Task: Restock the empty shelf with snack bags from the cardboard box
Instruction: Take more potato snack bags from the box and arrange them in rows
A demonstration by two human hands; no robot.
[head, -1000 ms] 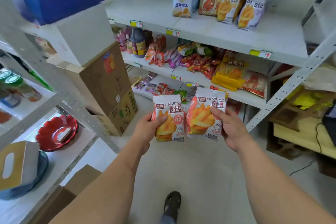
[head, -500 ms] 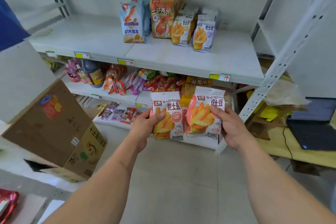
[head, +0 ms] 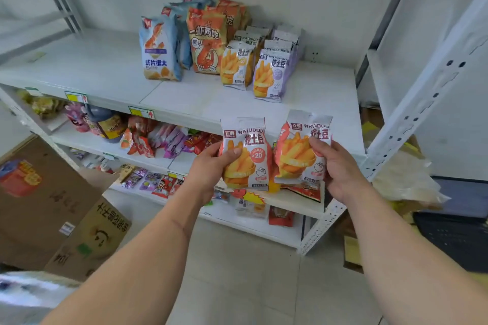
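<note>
Holding two fry-snack bags, one (head: 244, 153) in left grip (head: 211, 169), one (head: 301, 150) in right grip (head: 340, 169).

White top shelf (head: 111, 71) with standing snack bags (head: 211, 42) clustered toward its back middle.

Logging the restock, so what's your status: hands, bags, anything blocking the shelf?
Left hand gripping one fries bag, right hand gripping another. Both just short of top shelf. Shelf front open, nothing in the way.
</note>
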